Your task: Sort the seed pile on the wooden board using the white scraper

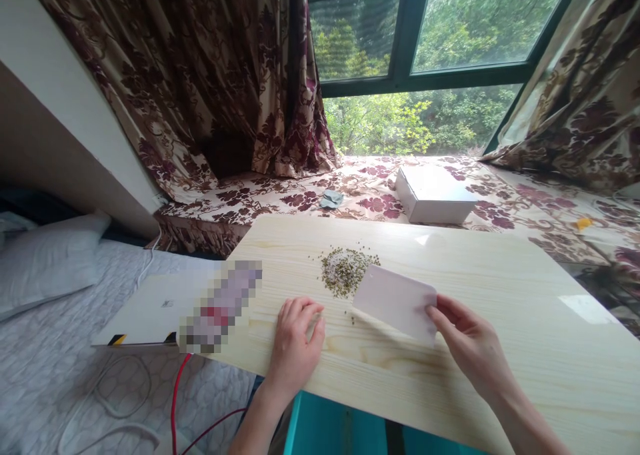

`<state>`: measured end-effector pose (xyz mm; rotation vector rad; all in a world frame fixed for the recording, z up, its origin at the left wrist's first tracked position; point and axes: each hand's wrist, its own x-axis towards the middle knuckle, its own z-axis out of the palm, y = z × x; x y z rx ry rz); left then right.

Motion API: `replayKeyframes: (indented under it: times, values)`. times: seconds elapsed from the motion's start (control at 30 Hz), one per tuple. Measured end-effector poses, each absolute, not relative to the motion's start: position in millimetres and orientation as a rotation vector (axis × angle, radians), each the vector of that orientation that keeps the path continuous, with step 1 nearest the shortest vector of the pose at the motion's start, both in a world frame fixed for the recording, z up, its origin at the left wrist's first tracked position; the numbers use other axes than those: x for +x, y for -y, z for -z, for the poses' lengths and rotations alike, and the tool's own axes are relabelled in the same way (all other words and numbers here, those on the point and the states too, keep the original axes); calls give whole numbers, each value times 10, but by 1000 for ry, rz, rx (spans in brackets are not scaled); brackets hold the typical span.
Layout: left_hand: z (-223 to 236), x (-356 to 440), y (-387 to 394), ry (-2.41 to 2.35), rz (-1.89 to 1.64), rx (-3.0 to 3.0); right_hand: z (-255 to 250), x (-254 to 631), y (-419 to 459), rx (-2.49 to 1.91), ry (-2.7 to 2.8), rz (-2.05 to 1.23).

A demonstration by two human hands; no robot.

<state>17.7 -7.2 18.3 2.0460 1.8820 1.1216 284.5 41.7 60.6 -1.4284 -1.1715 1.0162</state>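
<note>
A small heap of green beans mixed with white grains [345, 270] lies on the pale wooden table [280, 242]. My right hand [467, 342] pinches a thin whitish plastic sheet [393, 300] by its right edge, between thumb and fingers. The sheet is tilted, and its far left corner reaches the near right side of the heap. Resting on the tabletop left of the sheet, my left hand [299, 345] holds nothing; its fingers are loosely bent and the thumb stands apart. A few stray beans [352, 319] lie between the heap and me.
Beyond the table, a white box [436, 195] and a crumpled grey-green cloth [331, 199] sit on the flowered window seat. At left, a pixelated item [220, 308] overlaps a flat white box [155, 308]. Below the front edge is a turquoise container [320, 425]; a red cable [175, 402] hangs left.
</note>
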Motion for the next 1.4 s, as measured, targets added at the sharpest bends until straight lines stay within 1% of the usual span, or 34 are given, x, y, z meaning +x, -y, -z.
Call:
replayKeyframes:
  times: [0.23, 0.6, 0.83, 1.1, 1.4]
  values:
    - [-196, 172, 72, -1882, -1132, 2043, -650, 2658, -486, -1361, 1380, -1051]
    - [-204, 160, 71, -1867, -1142, 2023, -517, 2608, -628, -1300, 1412, -1171]
    - [-186, 145, 69, -1848, -1174, 2013, -563, 2614, -711, -1294, 1463, -1269]
    - [-162, 125, 60, -1823, -1192, 1971, -754, 2623, -825, -1273, 1667, -1403]
    - [-135, 97, 64, -1813, -1175, 1936, -870, 2879, -834, -1131, 1885, -1681]
